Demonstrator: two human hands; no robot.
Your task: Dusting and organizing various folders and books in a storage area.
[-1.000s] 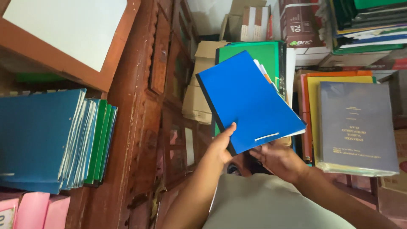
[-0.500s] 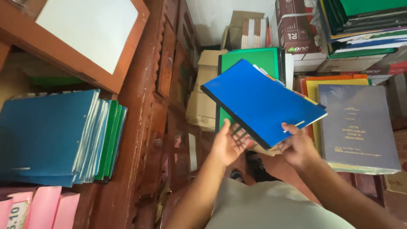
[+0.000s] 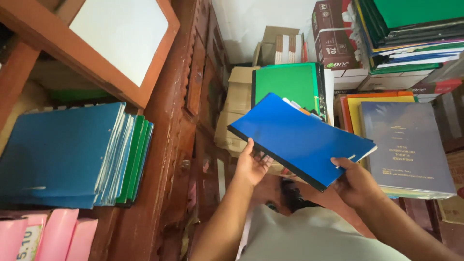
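Observation:
I hold a bright blue folder (image 3: 299,137) with both hands in front of me, tilted, its dark spine toward me. My left hand (image 3: 251,166) supports its near left edge from below. My right hand (image 3: 355,181) grips its right corner, thumb on the cover. Behind the folder a green folder (image 3: 287,84) stands upright with white papers beside it. To the left, a stack of blue and green folders (image 3: 72,154) lies on a shelf of a wooden cabinet (image 3: 174,125).
A grey-blue bound book (image 3: 406,145) lies on orange and yellow folders at right. Cardboard boxes (image 3: 241,96) and paper-ream cartons (image 3: 333,34) stand behind. More folders are piled top right (image 3: 411,34). Pink folders (image 3: 43,237) sit bottom left. A glass cabinet door (image 3: 116,38) hangs open.
The blue folder has turned from a steep upright angle to a flatter, more level one. Both hands have shifted under and along its near edge.

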